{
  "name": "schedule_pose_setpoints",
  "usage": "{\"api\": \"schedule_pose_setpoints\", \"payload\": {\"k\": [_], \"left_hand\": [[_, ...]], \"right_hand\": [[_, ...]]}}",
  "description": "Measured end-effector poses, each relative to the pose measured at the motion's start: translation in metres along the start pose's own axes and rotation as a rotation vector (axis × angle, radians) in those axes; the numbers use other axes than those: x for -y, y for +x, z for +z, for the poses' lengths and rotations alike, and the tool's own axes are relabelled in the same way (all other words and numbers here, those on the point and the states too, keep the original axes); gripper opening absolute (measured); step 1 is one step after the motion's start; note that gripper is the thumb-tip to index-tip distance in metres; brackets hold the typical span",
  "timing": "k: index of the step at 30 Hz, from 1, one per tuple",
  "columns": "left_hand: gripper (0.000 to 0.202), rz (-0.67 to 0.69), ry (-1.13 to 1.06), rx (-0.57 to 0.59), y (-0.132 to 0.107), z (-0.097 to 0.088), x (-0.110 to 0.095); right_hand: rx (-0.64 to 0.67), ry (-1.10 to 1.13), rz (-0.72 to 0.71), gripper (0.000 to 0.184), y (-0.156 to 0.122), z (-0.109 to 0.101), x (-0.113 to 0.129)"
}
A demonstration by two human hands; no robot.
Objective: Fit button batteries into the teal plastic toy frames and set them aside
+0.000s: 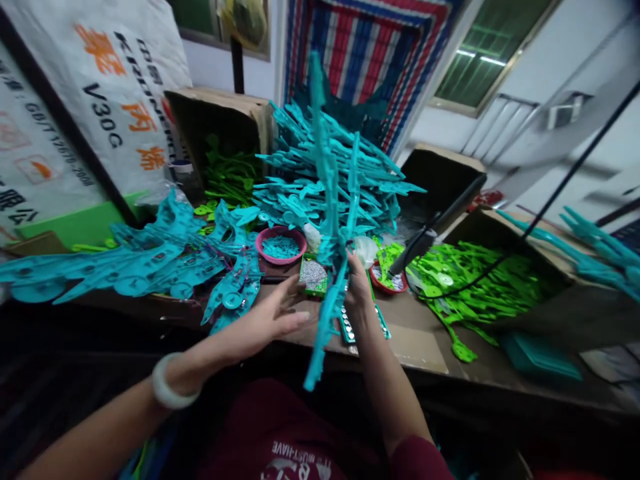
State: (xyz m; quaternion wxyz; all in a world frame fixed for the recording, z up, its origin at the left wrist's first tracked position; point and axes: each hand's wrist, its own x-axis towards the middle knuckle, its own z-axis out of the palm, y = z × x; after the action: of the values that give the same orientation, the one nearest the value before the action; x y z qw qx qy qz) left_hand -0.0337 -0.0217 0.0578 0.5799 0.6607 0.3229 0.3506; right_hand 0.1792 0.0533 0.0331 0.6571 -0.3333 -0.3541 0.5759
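Note:
My right hand (359, 288) grips a long teal plastic toy sword (327, 220), held upright so its blade reaches well above the bench and its lower end hangs past the front edge. My left hand (273, 315) is just left of the sword with fingers stretched out, holding nothing. A white bangle sits on my left wrist. A flat strip with round metal pieces (347, 328) lies under my right hand.
A big heap of teal plastic parts (320, 180) rises behind my hands, more lie at left (125, 267). Green parts (475, 283) fill a box on the right. A pink bowl (281, 245), a green tray (313, 275) and a red bowl (387, 280) stand near. A black tool on a cable (425, 237) hangs at right.

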Motion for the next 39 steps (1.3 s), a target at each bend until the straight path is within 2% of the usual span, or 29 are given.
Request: {"api": "schedule_pose_setpoints", "payload": {"k": [2,4,6,9,12,15,18,21,23,25,27,29,32,35,39], "left_hand": [[0.093,0.047,0.015,-0.034,0.007,0.025,0.009],[0.085,0.088,0.048,-0.124,0.021,0.04,0.015],[0.067,0.112,0.074,-0.21,0.036,0.042,0.019],[0.045,0.088,0.2,-0.258,0.046,0.034,0.024],[0.029,0.038,0.416,-0.253,0.041,0.027,0.024],[0.025,0.047,0.539,-0.206,0.033,0.034,0.021],[0.026,0.134,0.59,-0.151,0.021,0.059,0.016],[0.033,0.31,0.658,-0.13,0.002,0.094,0.012],[0.046,0.495,0.641,-0.125,-0.011,0.115,0.01],[0.061,0.687,0.567,-0.094,-0.018,0.132,0.01],[0.065,0.801,0.498,-0.038,-0.019,0.145,0.015],[0.061,0.817,0.464,0.032,-0.014,0.157,0.027],[0.056,0.771,0.455,0.206,-0.009,0.175,0.057],[0.049,0.717,0.451,0.417,-0.012,0.188,0.094],[0.038,0.662,0.461,0.67,-0.016,0.196,0.137]], "right_hand": [[-0.058,0.006,-0.06,0.035,-0.01,0.009,0.001],[-0.053,-0.091,-0.115,0.032,-0.021,0.018,0.001],[-0.006,-0.258,-0.155,0.031,-0.029,0.022,0.003],[0.101,-0.468,-0.165,0.035,-0.036,0.021,0.006],[0.175,-0.551,-0.155,0.039,-0.039,0.018,0.004],[0.169,-0.545,-0.129,0.039,-0.048,0.013,0.006],[0.149,-0.491,-0.147,0.04,-0.07,-0.001,0.02],[0.11,-0.378,-0.161,0.045,-0.107,-0.028,0.046],[0.008,-0.285,-0.185,0.043,-0.137,-0.051,0.065],[-0.15,-0.206,-0.266,0.038,-0.17,-0.075,0.084],[-0.297,-0.174,-0.357,0.033,-0.205,-0.101,0.104],[-0.424,-0.186,-0.424,0.035,-0.244,-0.127,0.125],[-0.654,-0.279,-0.446,0.042,-0.317,-0.165,0.157],[-0.927,-0.481,-0.317,0.044,-0.402,-0.191,0.175],[-1.298,-0.852,0.175,0.038,-0.494,-0.211,0.168]]}}
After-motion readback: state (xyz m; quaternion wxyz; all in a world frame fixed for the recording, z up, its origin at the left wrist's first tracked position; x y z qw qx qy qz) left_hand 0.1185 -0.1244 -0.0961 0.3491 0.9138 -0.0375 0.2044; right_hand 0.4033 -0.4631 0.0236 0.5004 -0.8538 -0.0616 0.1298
